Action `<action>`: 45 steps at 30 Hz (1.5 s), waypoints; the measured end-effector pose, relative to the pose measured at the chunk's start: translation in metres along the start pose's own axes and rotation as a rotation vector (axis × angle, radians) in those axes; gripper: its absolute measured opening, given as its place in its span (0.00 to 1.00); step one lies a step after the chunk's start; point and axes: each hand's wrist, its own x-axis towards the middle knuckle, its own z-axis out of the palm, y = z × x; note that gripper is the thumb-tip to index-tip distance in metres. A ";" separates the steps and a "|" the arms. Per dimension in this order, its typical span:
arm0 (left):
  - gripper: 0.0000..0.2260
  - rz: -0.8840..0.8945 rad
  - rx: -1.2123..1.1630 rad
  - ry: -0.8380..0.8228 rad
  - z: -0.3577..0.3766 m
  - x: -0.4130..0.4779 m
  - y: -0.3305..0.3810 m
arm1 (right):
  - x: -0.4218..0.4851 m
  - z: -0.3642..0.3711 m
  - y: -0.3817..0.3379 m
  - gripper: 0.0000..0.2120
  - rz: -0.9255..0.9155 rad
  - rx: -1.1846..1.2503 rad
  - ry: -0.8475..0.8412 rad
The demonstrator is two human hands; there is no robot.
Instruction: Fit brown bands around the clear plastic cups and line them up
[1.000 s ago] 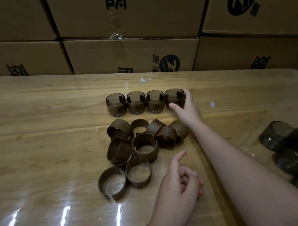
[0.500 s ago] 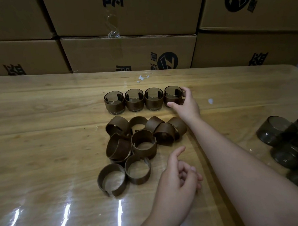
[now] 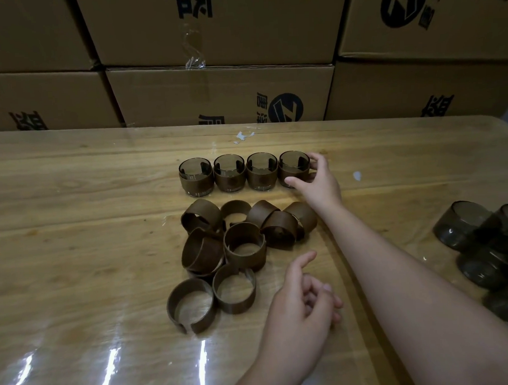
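Note:
Several clear cups wearing brown bands stand in a row on the wooden table; my right hand (image 3: 316, 181) curls its thumb and fingers around the rightmost banded cup (image 3: 293, 166). The other banded cups (image 3: 228, 173) stand to its left, touching side by side. In front of the row lies a pile of loose brown bands (image 3: 243, 245), some upright, some tipped. My left hand (image 3: 302, 300) hovers just right of the pile, fingers loosely curled, thumb pointing up, holding nothing.
Bare smoky clear cups (image 3: 482, 240) are heaped at the right table edge. Stacked cardboard boxes (image 3: 219, 95) wall off the far side of the table (image 3: 75, 258). A white scrap (image 3: 357, 175) lies right of the row.
My right hand stays at the rightmost cup with its fingers shifted slightly round it. The left hand has barely moved.

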 end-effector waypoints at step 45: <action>0.10 -0.043 -0.096 0.019 -0.010 -0.001 0.018 | -0.167 -0.092 0.031 0.10 -0.215 -0.155 -0.213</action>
